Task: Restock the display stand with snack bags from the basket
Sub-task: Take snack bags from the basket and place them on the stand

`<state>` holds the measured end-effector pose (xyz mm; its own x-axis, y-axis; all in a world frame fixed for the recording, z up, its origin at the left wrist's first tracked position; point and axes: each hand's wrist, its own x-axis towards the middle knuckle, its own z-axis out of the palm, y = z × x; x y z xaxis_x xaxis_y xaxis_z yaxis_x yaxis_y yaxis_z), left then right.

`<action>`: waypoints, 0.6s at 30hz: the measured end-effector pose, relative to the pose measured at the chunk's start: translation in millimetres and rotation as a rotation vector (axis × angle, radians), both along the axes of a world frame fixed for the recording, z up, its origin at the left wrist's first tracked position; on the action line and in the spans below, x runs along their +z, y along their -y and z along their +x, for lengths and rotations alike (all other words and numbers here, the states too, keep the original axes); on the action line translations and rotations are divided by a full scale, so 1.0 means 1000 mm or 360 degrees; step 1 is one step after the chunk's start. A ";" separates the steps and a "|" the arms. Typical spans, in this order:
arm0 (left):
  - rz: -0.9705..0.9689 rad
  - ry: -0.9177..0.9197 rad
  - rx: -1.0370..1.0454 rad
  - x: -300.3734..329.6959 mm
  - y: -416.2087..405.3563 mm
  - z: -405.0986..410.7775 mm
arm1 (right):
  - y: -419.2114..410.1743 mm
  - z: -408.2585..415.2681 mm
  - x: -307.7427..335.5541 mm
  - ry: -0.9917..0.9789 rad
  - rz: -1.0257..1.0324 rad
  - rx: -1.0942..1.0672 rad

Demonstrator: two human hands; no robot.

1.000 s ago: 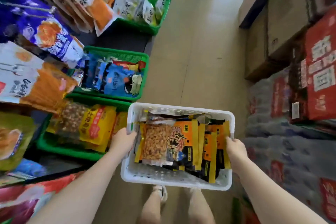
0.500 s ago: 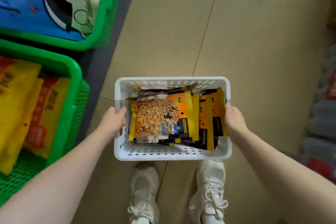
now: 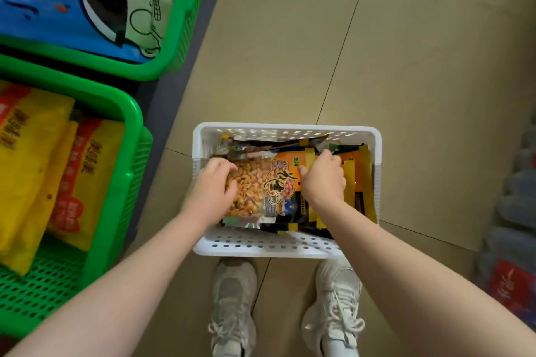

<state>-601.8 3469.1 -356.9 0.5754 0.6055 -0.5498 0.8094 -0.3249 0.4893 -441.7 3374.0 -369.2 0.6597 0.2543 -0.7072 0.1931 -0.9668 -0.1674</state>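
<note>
1. White basket now sits on the floor, released from both side walls.
2. Left hand and right hand each curl a grip onto the top snack bag inside.
3. Green bins lie left of the grip.

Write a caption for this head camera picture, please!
Both hands, left and right, reach into the white basket for the orange peanut bag.

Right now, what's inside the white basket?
The white basket holds orange peanut bags, more standing on edge at right. Left hand and right hand cover part; lower layers are hidden.
</note>
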 end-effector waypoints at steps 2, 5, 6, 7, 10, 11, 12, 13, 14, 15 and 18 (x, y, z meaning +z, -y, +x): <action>-0.0086 -0.0079 0.0012 -0.004 0.006 -0.004 | 0.000 -0.010 -0.007 -0.0046 -0.0051 -0.0084; -0.0140 -0.0178 -0.0050 -0.007 0.012 -0.008 | 0.012 -0.021 -0.002 -0.0232 0.0225 -0.0139; -0.0093 -0.0178 -0.0134 -0.006 0.012 -0.008 | 0.018 -0.023 0.004 -0.0311 0.0393 -0.0118; -0.0023 -0.0164 -0.0233 -0.006 0.010 -0.008 | 0.023 -0.023 0.011 -0.0375 0.0536 -0.0044; 0.0100 -0.0117 -0.0523 -0.002 0.002 0.000 | 0.039 -0.017 0.035 -0.0694 0.0789 0.0206; 0.0041 -0.0133 -0.0581 -0.001 -0.002 0.003 | 0.043 -0.014 0.040 -0.0819 0.0825 0.0257; -0.0073 -0.0150 -0.0613 -0.001 -0.005 0.004 | 0.047 -0.011 0.045 -0.0935 0.0833 0.0283; -0.0219 -0.0170 -0.0611 -0.002 -0.007 0.005 | 0.049 -0.007 0.047 -0.1019 0.0822 0.0285; -0.0348 -0.0203 -0.0597 -0.001 -0.008 0.004 | 0.050 -0.004 0.049 -0.1066 0.0799 0.0256; -0.0413 -0.0243 -0.0598 0.000 -0.008 0.002 | 0.050 0.000 0.050 -0.1051 0.0774 0.0225; -0.0305 -0.0343 -0.0736 0.008 0.000 -0.007 | 0.040 0.009 0.047 -0.0648 0.0676 0.0300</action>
<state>-609.1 3469.1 -348.5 0.6201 0.1934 -0.7603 0.6918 -0.5918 0.4137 -432.8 3334.5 -322.1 0.2741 0.6548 -0.7044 0.1939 -0.7550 -0.6264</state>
